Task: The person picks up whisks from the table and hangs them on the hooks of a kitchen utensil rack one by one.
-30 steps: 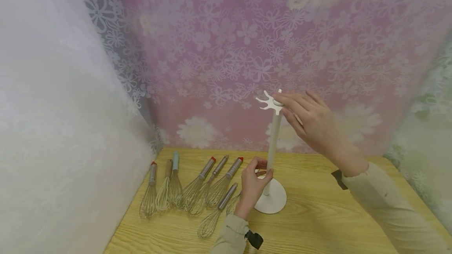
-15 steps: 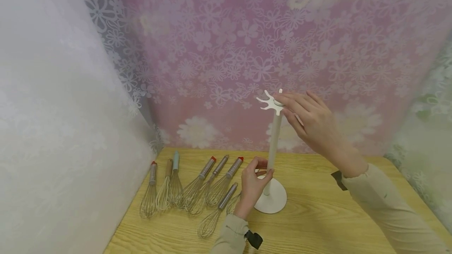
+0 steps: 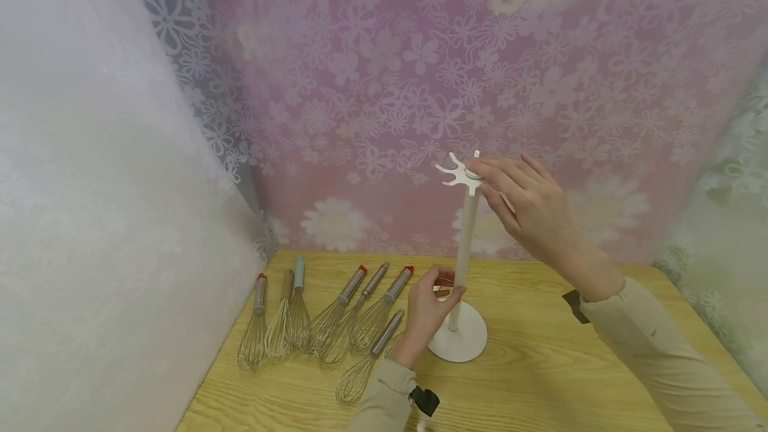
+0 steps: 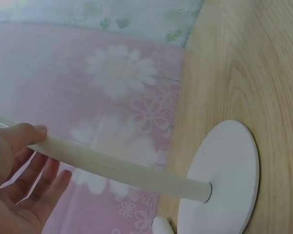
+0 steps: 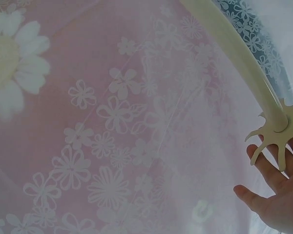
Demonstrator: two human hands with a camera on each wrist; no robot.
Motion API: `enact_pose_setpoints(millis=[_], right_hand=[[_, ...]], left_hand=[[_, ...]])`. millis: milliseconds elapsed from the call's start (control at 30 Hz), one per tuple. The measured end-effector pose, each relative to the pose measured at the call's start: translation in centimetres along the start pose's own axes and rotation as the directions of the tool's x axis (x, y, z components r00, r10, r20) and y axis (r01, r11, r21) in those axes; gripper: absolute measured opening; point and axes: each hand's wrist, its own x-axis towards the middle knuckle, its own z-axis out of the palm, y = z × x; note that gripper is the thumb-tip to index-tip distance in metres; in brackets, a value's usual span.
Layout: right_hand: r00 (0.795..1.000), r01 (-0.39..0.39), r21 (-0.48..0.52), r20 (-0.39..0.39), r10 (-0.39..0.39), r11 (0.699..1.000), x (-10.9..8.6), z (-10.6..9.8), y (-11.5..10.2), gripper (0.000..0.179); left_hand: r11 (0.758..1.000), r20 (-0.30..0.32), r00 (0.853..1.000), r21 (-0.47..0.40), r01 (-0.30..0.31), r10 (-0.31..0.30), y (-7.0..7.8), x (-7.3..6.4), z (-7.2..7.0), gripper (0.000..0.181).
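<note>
A white utensil stand (image 3: 465,239) stands upright on a round base (image 4: 224,180), its pole topped by a ring of curved hooks (image 5: 273,130). My left hand (image 3: 427,312) holds the lower pole, thumb on the near side and fingers behind; in the left wrist view the thumb lies along the pole. My right hand (image 3: 528,209) grips the top, fingertips over the round cap and thumb just below the hooks. From the right wrist, its fingers show behind the hooks. No whisk hangs on the visible hooks.
Several wire whisks lie on the wooden table (image 3: 540,365) left of the stand, among them a blue-handled one (image 3: 299,275) and a steel-handled one (image 3: 387,335). Another is partly hidden by my left hand. Flowered cloth (image 3: 360,119) rises behind and at the sides.
My left wrist and sleeve have shifted slightly left while the fingers stay at the pole. My right hand and the stand look almost unchanged.
</note>
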Motion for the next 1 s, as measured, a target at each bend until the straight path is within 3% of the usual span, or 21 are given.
enact_pose_setpoints(millis=[133,433,867,1000], right_hand=[[1.0,0.0,0.001,0.008,0.0,1.0,-0.1,0.0,0.0,0.038],[1.0,-0.01,0.011,-0.005,0.01,1.0,-0.1,0.1,0.0,0.045],[1.0,-0.013,0.002,0.004,0.013,1.0,0.0,-0.2,0.0,0.045],[1.0,-0.011,0.006,0.006,0.011,1.0,0.0,-0.1,-0.1,0.038]], left_hand=[[0.999,0.048,0.999,0.044,-0.015,0.013,0.1,0.1,-0.7,0.022],[0.993,0.174,0.985,0.122,-0.003,-0.019,0.7,1.2,-2.7,0.024],[0.966,0.107,0.988,0.248,0.081,-0.11,-1.5,3.5,-3.5,0.016],[0.937,0.108,0.981,0.328,0.118,-0.161,-3.0,3.9,-3.1,0.015]])
